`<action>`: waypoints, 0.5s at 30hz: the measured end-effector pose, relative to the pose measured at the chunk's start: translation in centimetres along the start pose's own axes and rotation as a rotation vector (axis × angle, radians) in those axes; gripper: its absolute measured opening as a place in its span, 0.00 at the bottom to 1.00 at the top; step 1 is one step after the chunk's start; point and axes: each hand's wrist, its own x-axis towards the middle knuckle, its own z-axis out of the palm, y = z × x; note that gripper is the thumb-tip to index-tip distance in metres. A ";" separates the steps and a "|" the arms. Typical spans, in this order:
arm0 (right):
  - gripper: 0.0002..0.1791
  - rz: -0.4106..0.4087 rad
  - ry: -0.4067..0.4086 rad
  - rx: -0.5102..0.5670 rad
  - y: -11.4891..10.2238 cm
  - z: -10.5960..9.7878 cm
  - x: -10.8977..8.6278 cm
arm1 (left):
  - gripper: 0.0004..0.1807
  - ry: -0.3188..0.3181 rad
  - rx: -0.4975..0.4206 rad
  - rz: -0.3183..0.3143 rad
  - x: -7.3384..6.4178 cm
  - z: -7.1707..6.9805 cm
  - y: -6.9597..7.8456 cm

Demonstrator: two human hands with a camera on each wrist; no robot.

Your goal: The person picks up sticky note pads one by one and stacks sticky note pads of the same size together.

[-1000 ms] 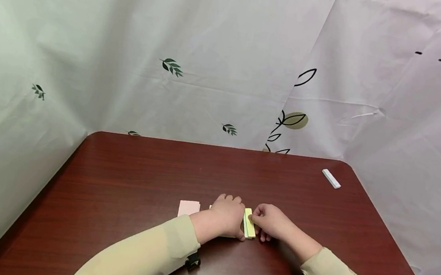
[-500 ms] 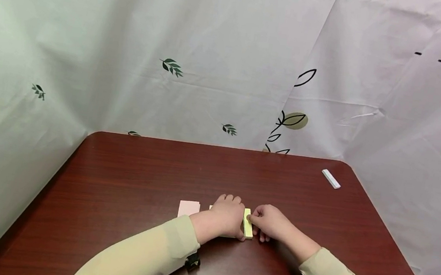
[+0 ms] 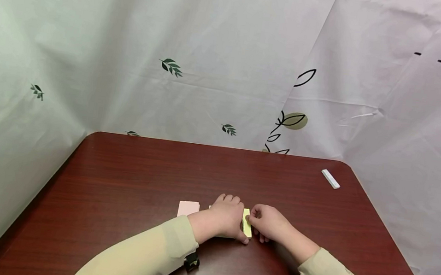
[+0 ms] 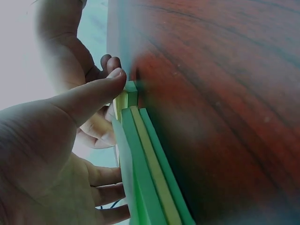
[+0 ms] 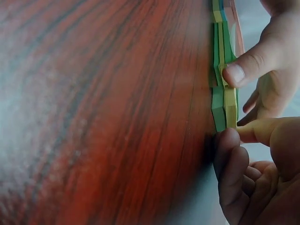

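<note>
My left hand (image 3: 226, 217) arches over a stack of green and yellow sticky-note pads (image 4: 157, 173), hiding most of it in the head view. Its fingers look fairly straight, and the thumb touches the near end of a narrow yellow sticky-note pad (image 3: 247, 224). On that pad's right side, my right hand (image 3: 272, 223) pinches the edge between thumb and forefinger, with the other fingers curled below. A green pad (image 5: 218, 108) lies under the yellow one in the right wrist view.
A pink sticky-note pad (image 3: 189, 208) lies left of the stack, partly behind the left forearm. One slim white block (image 3: 330, 179) rests near the far right corner of the dark red table (image 3: 150, 165). Pale patterned sheeting (image 3: 213, 62) surrounds the table's back and sides.
The yellow pad has shifted slightly left, covering the green strip seen beside it earlier in the head view. My right hand moved left with it, and my left thumb slid right onto its near end.
</note>
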 end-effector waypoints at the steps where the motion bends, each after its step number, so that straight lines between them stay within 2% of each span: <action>1: 0.06 0.000 0.001 -0.005 0.0 0.0 0.0 | 0.45 -0.001 0.000 -0.001 0.0 0.0 0.0; 15: 0.07 0.003 0.012 -0.025 -0.3 0.2 -0.2 | 0.41 0.028 -0.004 -0.013 0.2 0.3 0.2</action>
